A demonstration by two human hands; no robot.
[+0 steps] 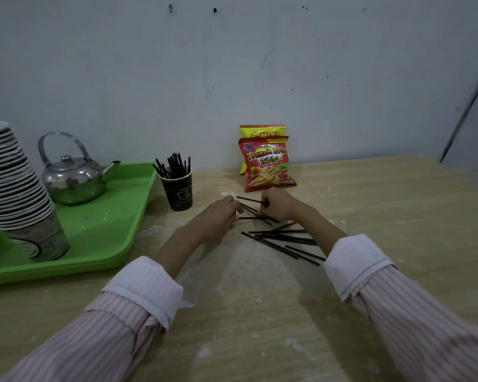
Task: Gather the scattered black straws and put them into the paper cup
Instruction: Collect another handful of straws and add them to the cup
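Your right hand [278, 206] grips thin black straws [280, 238]; more lie crossed just nearer you. Your left hand [221, 216] rests half-curled, fingertips touching straws; grip unclear.

Table [370, 205], lower frame: matt pale wood grain, showing dusty smears. Kettle [73, 177], left: polished metal, reflecting. Tray [116, 230]: smooth green plastic. Snack bags [268, 164], centre: glossy foil. Sleeves [425, 321]: striped cloth.
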